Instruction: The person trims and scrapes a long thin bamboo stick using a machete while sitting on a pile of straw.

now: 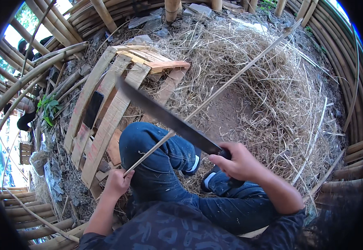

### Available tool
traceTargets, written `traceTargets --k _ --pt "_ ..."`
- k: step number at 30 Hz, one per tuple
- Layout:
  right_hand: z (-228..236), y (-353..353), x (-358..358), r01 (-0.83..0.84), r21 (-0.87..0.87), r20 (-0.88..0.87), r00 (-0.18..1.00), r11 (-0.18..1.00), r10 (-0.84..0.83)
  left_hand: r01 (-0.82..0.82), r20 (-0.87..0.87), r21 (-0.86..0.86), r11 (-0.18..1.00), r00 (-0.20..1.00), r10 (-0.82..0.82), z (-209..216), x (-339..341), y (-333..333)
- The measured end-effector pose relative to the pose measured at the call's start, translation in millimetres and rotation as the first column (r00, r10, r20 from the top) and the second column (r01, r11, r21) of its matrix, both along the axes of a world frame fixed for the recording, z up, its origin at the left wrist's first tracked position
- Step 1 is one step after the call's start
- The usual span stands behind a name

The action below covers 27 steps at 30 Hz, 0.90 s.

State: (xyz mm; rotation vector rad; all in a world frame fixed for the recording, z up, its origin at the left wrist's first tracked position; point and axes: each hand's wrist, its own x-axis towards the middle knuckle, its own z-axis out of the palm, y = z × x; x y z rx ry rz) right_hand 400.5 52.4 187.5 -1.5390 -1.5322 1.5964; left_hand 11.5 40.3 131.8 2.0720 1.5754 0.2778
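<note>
My left hand point(118, 182) is closed around the near end of a long, thin bamboo strip point(235, 79), beside my left knee. From there the strip slants up and away to the far right, over the knee. In my right hand point(240, 161) is the dark handle of a machete point(164, 114). Its long, wide blade points to the far left and crosses the strip just past my knee. Whether the edge touches the strip, I cannot tell.
Pale bamboo shavings point(277, 100) cover the ground ahead and to the right. A wooden pallet point(111, 125) bearing a black phone point(93, 109) lies left of my knee. Bamboo-pole walls point(341, 62) curve around. Another person point(26, 109) is beyond the left-hand poles, near a green plant point(49, 109).
</note>
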Motion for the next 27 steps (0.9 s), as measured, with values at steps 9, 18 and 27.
traceTargets --k 9,18,27 --pt "4.9 12.8 37.7 0.529 -0.022 -0.147 0.838 0.848 -0.526 -0.037 -0.021 0.036 0.999 0.999 0.038 5.1 12.3 -1.0" --pt "8.8 9.1 0.4 0.138 0.044 0.033 0.990 0.989 -0.140 -0.083 -0.003 -0.067 0.994 0.997 0.083 -0.2 -1.3 -4.4" --pt "-8.5 11.8 47.7 0.699 -0.045 -0.249 0.684 0.714 -0.686 -0.047 -0.043 -0.035 0.998 0.998 0.045 7.7 10.7 -0.6"
